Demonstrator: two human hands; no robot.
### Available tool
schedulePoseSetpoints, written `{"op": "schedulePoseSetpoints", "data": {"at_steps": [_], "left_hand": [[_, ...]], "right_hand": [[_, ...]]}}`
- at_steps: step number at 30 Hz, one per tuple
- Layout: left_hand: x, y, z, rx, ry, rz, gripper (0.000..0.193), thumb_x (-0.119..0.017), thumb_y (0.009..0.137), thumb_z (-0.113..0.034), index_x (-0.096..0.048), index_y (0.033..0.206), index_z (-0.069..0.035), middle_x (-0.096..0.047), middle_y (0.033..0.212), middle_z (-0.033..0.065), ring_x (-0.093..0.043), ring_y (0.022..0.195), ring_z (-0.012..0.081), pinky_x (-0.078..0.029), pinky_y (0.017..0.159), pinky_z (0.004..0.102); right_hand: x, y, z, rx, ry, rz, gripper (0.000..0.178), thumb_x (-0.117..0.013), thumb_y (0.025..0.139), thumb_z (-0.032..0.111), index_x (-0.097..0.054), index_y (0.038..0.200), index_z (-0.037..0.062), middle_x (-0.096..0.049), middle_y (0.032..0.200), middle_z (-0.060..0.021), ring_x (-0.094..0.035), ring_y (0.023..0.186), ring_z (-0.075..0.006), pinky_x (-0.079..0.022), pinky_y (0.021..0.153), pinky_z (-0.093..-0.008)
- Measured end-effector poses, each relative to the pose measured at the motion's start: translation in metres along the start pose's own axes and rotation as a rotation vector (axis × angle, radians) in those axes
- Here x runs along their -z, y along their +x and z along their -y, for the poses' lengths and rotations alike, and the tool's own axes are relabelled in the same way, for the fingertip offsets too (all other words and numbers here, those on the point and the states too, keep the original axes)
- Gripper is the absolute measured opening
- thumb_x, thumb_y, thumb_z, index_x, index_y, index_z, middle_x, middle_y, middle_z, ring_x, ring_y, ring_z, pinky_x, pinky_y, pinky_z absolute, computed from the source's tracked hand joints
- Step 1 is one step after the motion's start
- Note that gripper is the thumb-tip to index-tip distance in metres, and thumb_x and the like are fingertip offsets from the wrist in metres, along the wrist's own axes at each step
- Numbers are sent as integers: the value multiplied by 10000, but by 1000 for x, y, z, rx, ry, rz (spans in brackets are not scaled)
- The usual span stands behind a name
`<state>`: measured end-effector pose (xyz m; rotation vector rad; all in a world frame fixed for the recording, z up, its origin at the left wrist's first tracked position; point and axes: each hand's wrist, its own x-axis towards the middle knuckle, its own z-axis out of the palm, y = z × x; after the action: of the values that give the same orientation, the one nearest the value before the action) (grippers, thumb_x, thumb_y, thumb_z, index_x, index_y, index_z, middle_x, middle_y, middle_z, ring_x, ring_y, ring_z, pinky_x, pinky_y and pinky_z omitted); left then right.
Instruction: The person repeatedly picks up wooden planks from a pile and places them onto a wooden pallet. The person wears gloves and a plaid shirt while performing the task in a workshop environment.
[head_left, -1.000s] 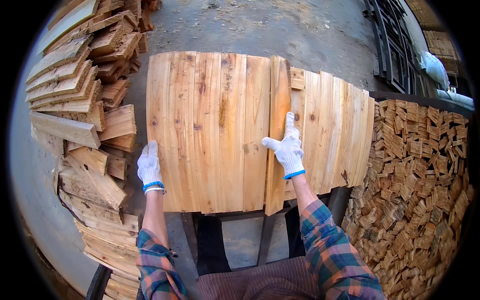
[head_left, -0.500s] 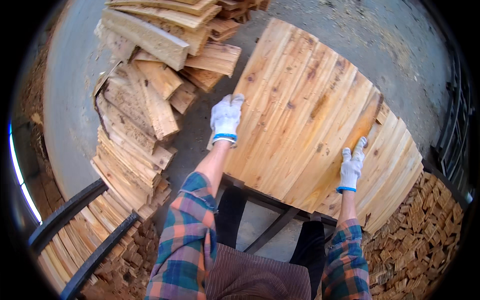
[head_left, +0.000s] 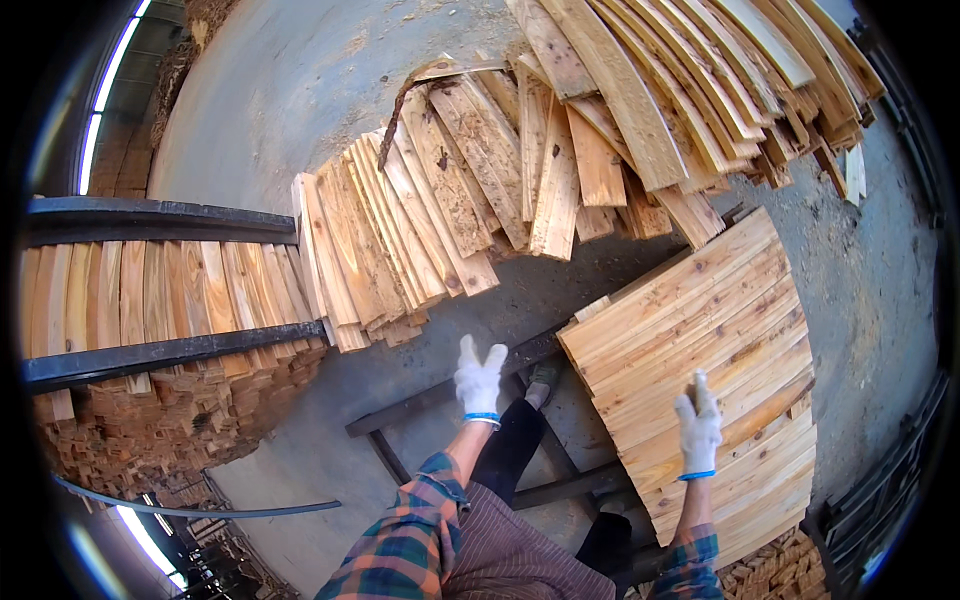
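My left hand, in a white glove with a blue cuff, is held out over the floor beside a dark metal frame. Its fingers are spread and nothing is in them. Wooden boards lie side by side on the frame to the right, forming a flat layer. Over these boards is my right hand, gloved the same way, fingers apart and holding nothing; I cannot tell if it touches the wood. Ahead of my left hand, a heap of loose boards lies overlapping and slanted.
A taller pile of planks rises at the far right of the heap. On the left, stacked boards sit between two black metal bars. Dark metal racks line the right edge. More stacked wood shows at the lower right.
My view has turned left toward the loose heap. My left hand has come off the edge of the laid boards and moved left, its fingers now spread. My right hand stays over the boards.
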<state>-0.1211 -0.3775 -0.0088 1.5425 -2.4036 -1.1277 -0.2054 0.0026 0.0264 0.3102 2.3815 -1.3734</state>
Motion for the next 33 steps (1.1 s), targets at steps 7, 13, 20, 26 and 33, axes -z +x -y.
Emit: {"op": "schedulePoseSetpoints", "data": {"at_steps": [7,13,20,26,33], "left_hand": [[58,151,4,170,385,-338,922,-636,834,-660,-424,1447,-5,-540,1382,235,-663,936,389,-550,735,406],[8,202,-8,118,834,-354,973,-629,808,-699,-405,1454,-7,-613,1244,230,-626,828,321,-511,635,384],[32,209,-58,324,450,-65,1155,-722,707,-722,-285,1519,-26,-609,1178,268,-651,985,402,-537,823,488],[35,212,-45,303,50,-25,1120,-763,711,-642,-298,1519,-20,-653,1173,277,-659,1043,397,-524,861,454],[67,128,24,258,-316,134,911,-810,773,-413,-379,1471,-17,-674,1148,195,-661,1022,278,-521,862,359]], "right_hand": [[-251,68,117,-233,57,566,774,-714,832,432,-433,1488,133,-533,1393,-257,-544,1278,-345,-427,1054,-401],[-381,108,127,-254,175,405,836,-738,817,360,-373,1513,74,-554,1373,-244,-576,1215,-328,-435,1030,-379],[-408,117,122,-576,855,324,618,-665,940,223,-416,1420,-77,-607,1241,-186,-633,1051,-247,-539,904,-375],[-399,119,122,-459,388,452,544,-623,976,341,-540,1313,-79,-656,1110,-135,-661,906,-195,-585,744,-338],[-318,89,125,-419,-136,1059,770,-700,860,544,-557,1346,-35,-695,1080,-114,-652,938,-176,-518,855,-320]]}}
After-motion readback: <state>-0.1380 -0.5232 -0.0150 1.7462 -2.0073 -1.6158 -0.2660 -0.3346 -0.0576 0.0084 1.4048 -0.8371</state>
